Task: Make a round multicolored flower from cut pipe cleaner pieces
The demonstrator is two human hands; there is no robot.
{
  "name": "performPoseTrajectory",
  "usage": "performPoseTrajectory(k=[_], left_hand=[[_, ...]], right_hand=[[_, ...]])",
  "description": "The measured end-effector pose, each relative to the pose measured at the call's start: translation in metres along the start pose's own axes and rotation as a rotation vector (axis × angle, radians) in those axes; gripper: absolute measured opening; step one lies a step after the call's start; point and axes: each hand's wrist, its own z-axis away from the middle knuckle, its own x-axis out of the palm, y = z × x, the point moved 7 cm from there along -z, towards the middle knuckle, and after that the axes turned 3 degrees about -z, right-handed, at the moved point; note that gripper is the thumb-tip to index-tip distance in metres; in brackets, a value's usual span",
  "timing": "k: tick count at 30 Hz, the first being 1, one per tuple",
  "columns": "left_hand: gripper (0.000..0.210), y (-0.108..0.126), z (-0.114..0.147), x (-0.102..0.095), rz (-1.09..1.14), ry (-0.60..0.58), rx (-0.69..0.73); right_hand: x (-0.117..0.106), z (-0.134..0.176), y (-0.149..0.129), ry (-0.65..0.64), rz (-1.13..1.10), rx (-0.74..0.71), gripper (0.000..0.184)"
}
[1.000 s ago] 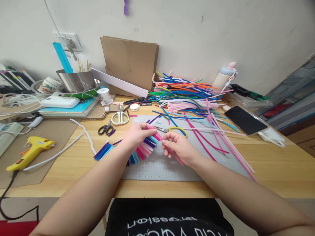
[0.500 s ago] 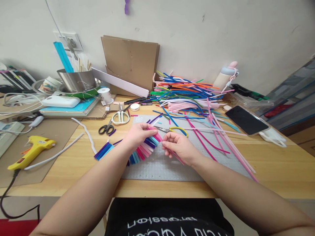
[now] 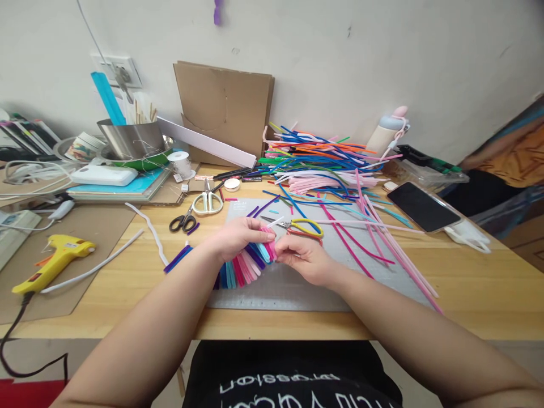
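My left hand (image 3: 241,237) is closed on one end of a row of folded pipe cleaners (image 3: 244,269) in purple, blue, pink and white. The row fans out below its fingers over the grey cutting mat (image 3: 306,297). My right hand (image 3: 306,258) is closed too, thumb and finger pinching at a bright pink pipe cleaner (image 3: 271,249) on the row's right end. Its fingertips almost meet those of my left hand, and they hide the pinched part. Just behind the hands lie yellow-handled scissors (image 3: 308,228), their blades pointing left.
Loose pink pipe cleaners (image 3: 399,255) stretch over the mat's right side, with a large mixed pile (image 3: 323,158) behind. A phone (image 3: 423,207) lies at the right. Two more scissors, black-handled (image 3: 182,221) and white-handled (image 3: 207,202), and a yellow glue gun (image 3: 55,263) are leftward. Another person's clothing (image 3: 514,158) shows far right.
My right hand's fingers have drawn together and closed in beside the row's end. The pink tail that hung below that hand no longer shows. A person has appeared at the far right.
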Motion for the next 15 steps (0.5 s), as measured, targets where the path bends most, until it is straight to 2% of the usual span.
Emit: performPoseTrajectory(k=[2, 4, 6, 8, 9, 10, 13, 15], left_hand=[[0.02, 0.003, 0.001, -0.001, 0.018, 0.011, 0.015], [0.02, 0.009, 0.002, -0.007, 0.034, 0.088, 0.06], [0.021, 0.016, 0.006, -0.015, 0.025, 0.193, 0.122], [0.022, 0.025, 0.012, -0.019, -0.025, 0.291, 0.189], [0.022, 0.029, 0.015, -0.02, -0.068, 0.331, 0.218], [0.023, 0.033, 0.018, -0.02, -0.121, 0.361, 0.241], [0.024, 0.039, 0.022, -0.015, -0.293, 0.4, 0.264], [0.023, 0.039, 0.021, -0.01, -0.385, 0.385, 0.261]], right_hand=[[-0.004, 0.001, -0.012, 0.041, 0.169, -0.123, 0.005], [-0.011, 0.003, -0.022, 0.153, 0.3, -0.177, 0.009], [-0.024, 0.008, -0.031, 0.344, 0.376, -0.191, 0.019], [-0.037, 0.015, -0.035, 0.537, 0.374, -0.151, 0.014], [-0.041, 0.017, -0.032, 0.595, 0.336, -0.093, 0.009], [-0.043, 0.017, -0.025, 0.611, 0.266, -0.001, 0.014], [-0.03, 0.013, 0.01, 0.474, -0.096, 0.375, 0.031], [-0.018, 0.012, 0.027, 0.402, -0.326, 0.539, 0.033]])
